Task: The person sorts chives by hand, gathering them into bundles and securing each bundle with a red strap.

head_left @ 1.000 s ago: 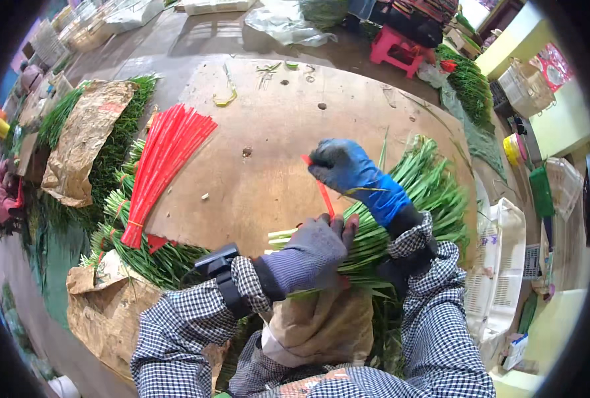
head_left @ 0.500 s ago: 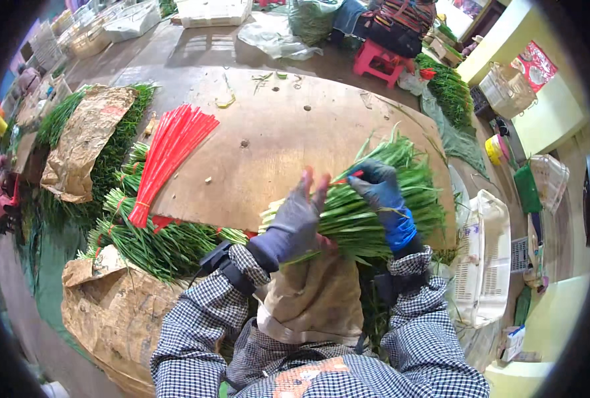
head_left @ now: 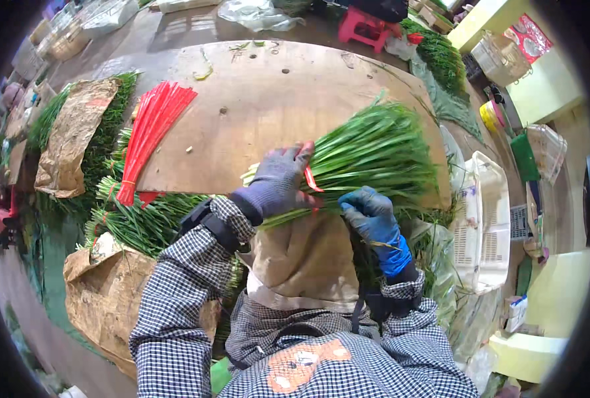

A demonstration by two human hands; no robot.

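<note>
Right hand [head_left: 369, 207] now at near edge of green bunch [head_left: 374, 149]

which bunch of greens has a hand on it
The bunch on the wooden board, held by the left hand; the bunches left of the board lie untouched.
</note>
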